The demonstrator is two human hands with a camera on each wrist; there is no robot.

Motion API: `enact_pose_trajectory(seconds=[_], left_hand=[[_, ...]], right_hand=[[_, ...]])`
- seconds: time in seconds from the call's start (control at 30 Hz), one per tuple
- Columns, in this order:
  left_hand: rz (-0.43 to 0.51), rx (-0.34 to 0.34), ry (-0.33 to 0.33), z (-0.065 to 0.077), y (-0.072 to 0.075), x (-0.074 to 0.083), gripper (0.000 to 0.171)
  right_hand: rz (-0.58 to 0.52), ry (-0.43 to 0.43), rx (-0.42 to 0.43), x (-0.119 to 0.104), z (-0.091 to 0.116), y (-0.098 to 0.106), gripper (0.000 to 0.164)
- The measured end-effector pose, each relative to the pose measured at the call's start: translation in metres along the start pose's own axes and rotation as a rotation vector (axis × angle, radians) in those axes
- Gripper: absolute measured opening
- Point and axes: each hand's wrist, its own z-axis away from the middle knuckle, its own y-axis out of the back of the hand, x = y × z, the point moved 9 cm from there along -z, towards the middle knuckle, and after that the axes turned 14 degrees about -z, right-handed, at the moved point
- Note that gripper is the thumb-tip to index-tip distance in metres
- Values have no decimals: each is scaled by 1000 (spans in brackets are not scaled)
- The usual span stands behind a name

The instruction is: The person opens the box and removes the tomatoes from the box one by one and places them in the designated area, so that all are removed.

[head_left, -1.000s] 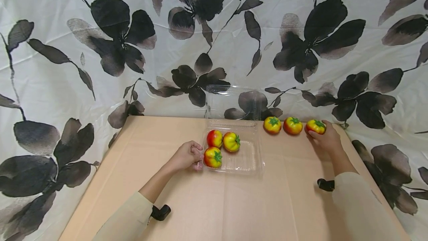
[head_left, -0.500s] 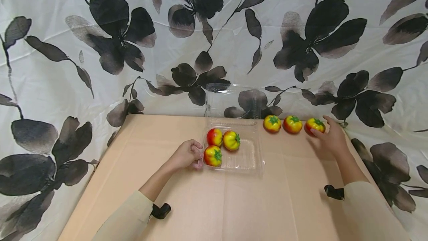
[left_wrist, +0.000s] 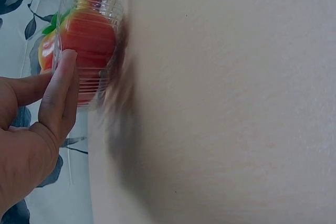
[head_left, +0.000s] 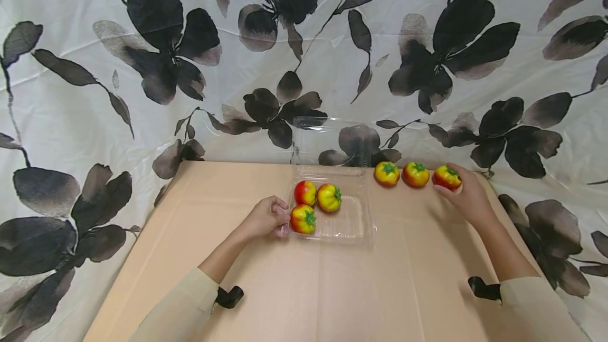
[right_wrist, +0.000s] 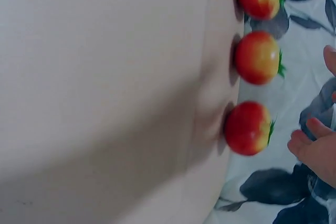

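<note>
My left hand pinches the left rim of a clear plastic clamshell container, thumb and fingers meeting at its edge in the left wrist view. Inside the container's left part sit three red-and-yellow tomatoes with green tops: a back-left tomato, a back-right tomato and a front tomato. My right hand is at the rightmost tomato of a row. In the right wrist view, its fingertips are apart from that tomato, above its green top.
The clear lid stands raised behind the container, against a floral cloth. A middle tomato and a left tomato complete the row along the back edge of the tan tabletop.
My right forearm has shifted to the right, while the hand has stayed around the rightmost tomato, its fingers changing pose. My left hand keeps its pinch on the container. The tomatoes lie where they were.
</note>
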Motion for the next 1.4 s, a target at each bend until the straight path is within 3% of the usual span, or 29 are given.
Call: enact_pose_trajectory(seconds=[0.27, 0.6, 0.93, 1.17, 1.4], left_hand=[[-3, 5, 7, -1, -1, -1, 28], [-5, 0, -4, -1, 0, 0, 28], [13, -8, 4, 1, -1, 1, 29], [27, -13, -5, 1, -1, 4, 29], [18, -9, 12, 1, 0, 2, 28]], right_hand=[[-28, 118, -68, -28, 16, -26, 80], [-21, 133, -152, -56, 28, -56, 80], [-46, 281, -222, -92, 29, -88, 69], [-152, 294, -301, -113, 26, -115, 68], [-134, 334, -374, -134, 21, -141, 66]])
